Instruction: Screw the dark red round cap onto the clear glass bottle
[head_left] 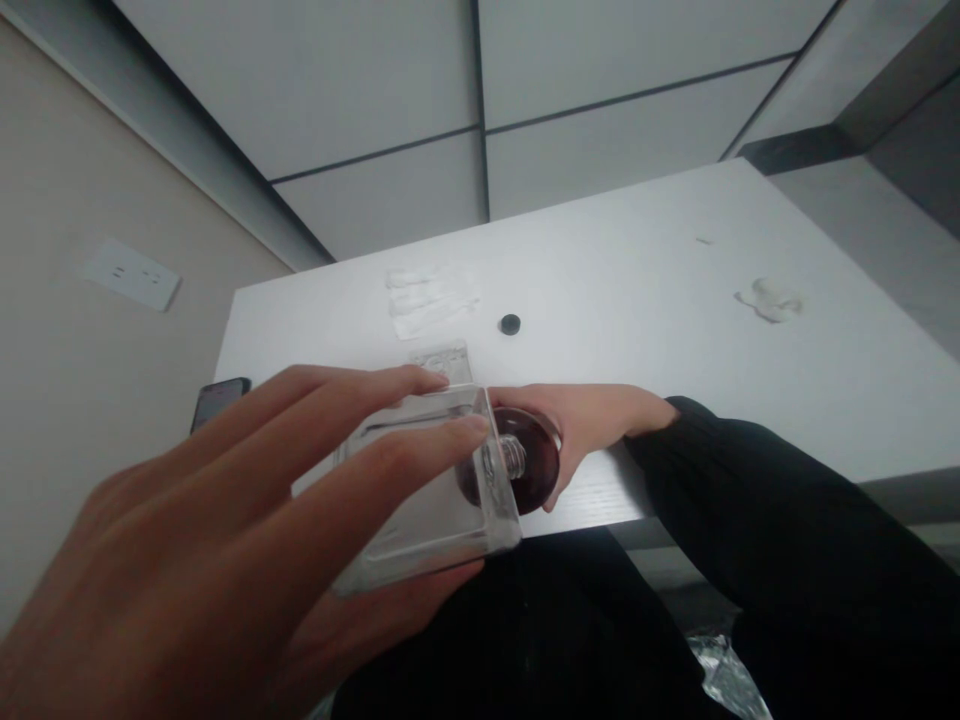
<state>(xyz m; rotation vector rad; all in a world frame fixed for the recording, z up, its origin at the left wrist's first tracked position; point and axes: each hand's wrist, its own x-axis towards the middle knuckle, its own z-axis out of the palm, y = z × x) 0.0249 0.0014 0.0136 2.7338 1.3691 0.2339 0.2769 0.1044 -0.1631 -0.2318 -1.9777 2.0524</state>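
Observation:
My left hand is large in the foreground, its fingers and thumb wrapped round a clear square glass container, which is tilted over the table's front edge. Close against its right end is a rounded dark-brown bottle, gripped from the far right side by my right hand. A clear threaded neck shows between the two; I cannot tell which of them it belongs to. Just beyond the square container, another clear glass piece is partly covered by my left fingers. A small round black cap lies on the table beyond my hands.
The white table stands against pale panels. A thin white tissue lies at its back left, a crumpled scrap on the right. A phone is at the left edge. A socket plate is on the left wall.

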